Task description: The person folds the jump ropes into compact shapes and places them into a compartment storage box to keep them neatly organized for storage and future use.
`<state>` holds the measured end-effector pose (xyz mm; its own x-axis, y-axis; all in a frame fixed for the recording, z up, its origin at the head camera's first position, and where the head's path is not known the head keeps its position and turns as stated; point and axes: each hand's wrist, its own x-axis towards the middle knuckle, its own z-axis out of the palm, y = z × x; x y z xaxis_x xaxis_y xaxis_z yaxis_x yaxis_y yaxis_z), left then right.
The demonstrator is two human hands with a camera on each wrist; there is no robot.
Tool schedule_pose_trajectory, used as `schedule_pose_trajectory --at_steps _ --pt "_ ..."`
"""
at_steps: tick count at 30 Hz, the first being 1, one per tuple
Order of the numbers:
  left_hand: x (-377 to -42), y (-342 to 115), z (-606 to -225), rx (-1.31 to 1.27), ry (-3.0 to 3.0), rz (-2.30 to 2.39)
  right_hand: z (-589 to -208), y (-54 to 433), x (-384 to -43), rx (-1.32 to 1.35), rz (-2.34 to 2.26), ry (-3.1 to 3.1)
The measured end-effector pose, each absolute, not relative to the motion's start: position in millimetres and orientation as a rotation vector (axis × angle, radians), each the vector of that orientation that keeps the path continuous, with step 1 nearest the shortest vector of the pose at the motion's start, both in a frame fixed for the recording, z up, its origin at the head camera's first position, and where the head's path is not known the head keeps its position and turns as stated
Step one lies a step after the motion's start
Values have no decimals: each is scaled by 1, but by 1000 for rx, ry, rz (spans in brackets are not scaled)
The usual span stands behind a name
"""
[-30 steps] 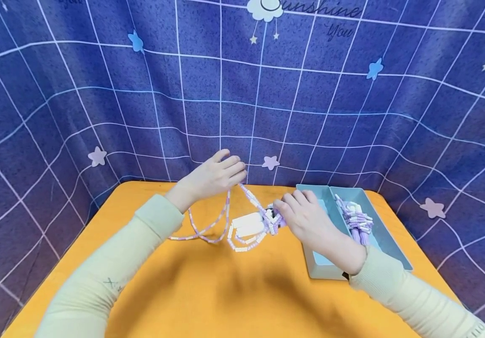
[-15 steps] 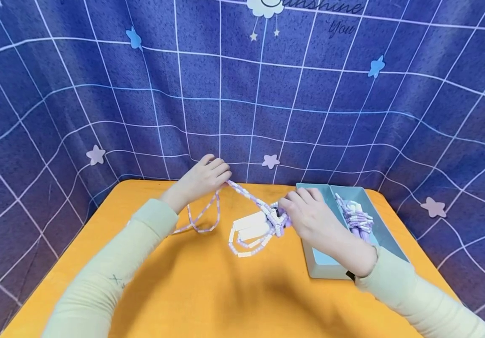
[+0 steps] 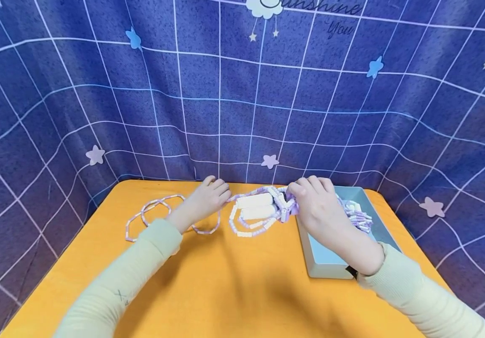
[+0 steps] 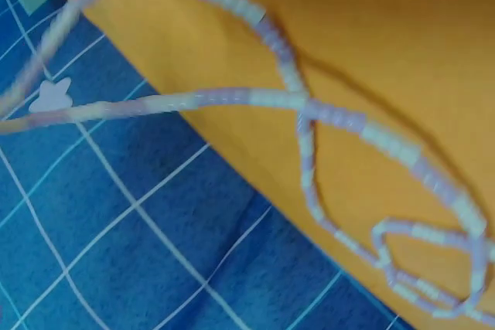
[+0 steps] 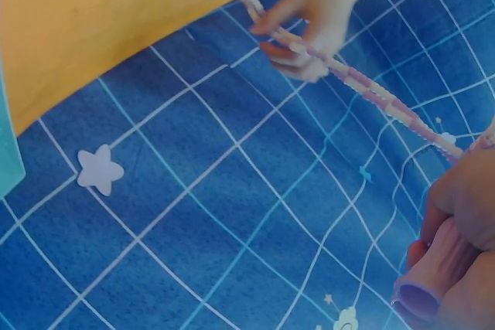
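Observation:
My right hand (image 3: 320,202) grips the bundled part of a beaded jump rope (image 3: 245,234) in purple and white. Two white cylinders (image 3: 255,202) stick out leftward from the bundle. In the right wrist view, a purple handle (image 5: 421,295) with a hollow end shows in the right hand's curled fingers. My left hand (image 3: 206,197) pinches the beaded cord between thumb and fingers, left of the bundle. From there, the loose cord (image 4: 271,98) trails in crossing loops over the orange tabletop (image 3: 208,281).
A grey-blue divided box (image 3: 327,271) stands right, partly behind the right forearm. A second purple-and-white beaded bundle (image 3: 359,217) lies in its right compartment. A blue grid-patterned curtain (image 3: 234,117) hangs behind the table's far edge.
My left hand has moved left and down with the cord, and more loops show at left. My right hand and the bundle have risen slightly to the right.

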<state>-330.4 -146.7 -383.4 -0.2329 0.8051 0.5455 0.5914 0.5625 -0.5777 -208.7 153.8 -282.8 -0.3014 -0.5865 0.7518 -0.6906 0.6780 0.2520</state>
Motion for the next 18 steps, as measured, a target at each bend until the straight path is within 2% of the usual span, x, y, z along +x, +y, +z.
schedule_pose_trajectory --at_steps 8,18 --pt "-323 -145 -412 -1151 -2065 396 -276 154 -209 914 187 -1928" --pt "-286 -120 -416 -1199 -2101 400 -271 150 -215 823 193 -1860"
